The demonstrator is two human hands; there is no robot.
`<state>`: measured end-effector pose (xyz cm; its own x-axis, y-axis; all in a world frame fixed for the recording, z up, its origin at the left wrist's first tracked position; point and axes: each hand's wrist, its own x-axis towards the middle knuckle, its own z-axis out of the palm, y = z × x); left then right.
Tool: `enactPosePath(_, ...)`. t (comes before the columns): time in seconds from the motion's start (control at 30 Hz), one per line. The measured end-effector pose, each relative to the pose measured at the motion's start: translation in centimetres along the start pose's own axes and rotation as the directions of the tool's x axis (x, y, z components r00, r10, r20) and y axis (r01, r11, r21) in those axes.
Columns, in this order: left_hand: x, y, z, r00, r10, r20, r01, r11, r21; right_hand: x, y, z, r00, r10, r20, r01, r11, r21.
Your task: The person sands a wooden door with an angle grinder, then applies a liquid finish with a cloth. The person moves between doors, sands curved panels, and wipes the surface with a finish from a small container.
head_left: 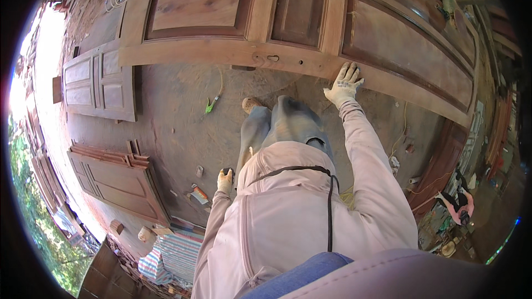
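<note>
A large brown wooden panel door [221,51] lies across the far side in front of me, with a lock hole cut into its near edge. My right hand [344,84], in a pale work glove, rests on that edge with its fingers stretched and the thumb apart. Low at my left side hangs my left hand [224,181], gloved too. Its fingers are curled around something small and dark, too hidden to name. No part of the left hand touches the door.
Several panel doors are stacked [119,180] on the left, and a smaller door [101,82] lies beyond. A bright green tool [210,105] with a cord and an orange tube [199,194] lie on the dusty floor. Another person [461,207] is at the far right.
</note>
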<state>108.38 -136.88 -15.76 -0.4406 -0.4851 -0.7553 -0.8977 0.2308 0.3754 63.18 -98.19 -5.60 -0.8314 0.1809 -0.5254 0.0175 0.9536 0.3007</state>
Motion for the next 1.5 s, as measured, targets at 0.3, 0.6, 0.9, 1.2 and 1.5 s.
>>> enactPosePath(0.3,9.4,8.7,-5.4,0.973,0.215,-0.081,-0.203,0.970,0.135,-0.3,-1.7,-2.3,0.997,0.048,0.057,-0.047,0.998,-0.032)
enactPosePath(0.6,10.9,21.8,-1.2,0.985,0.167,-0.036,-0.170,0.966,-0.194,0.3,-1.1,-0.6,1.000,-0.001,-0.007,0.001,1.000,0.007)
enactPosePath(0.9,2.0,22.4,3.2,0.994,-0.045,0.101,0.035,0.995,0.096,0.5,-0.5,-1.0,0.998,-0.058,0.033,0.058,0.998,0.002)
enactPosePath(1.2,2.7,20.2,2.3,0.975,-0.183,-0.128,0.189,0.982,0.028,0.6,-0.5,-1.4,0.996,-0.073,0.050,0.076,0.995,-0.060)
enactPosePath(1.5,2.5,32.9,-0.5,0.946,0.294,-0.134,-0.172,0.810,0.561,0.2,-0.8,-1.6,0.997,-0.038,0.065,0.046,0.992,-0.114)
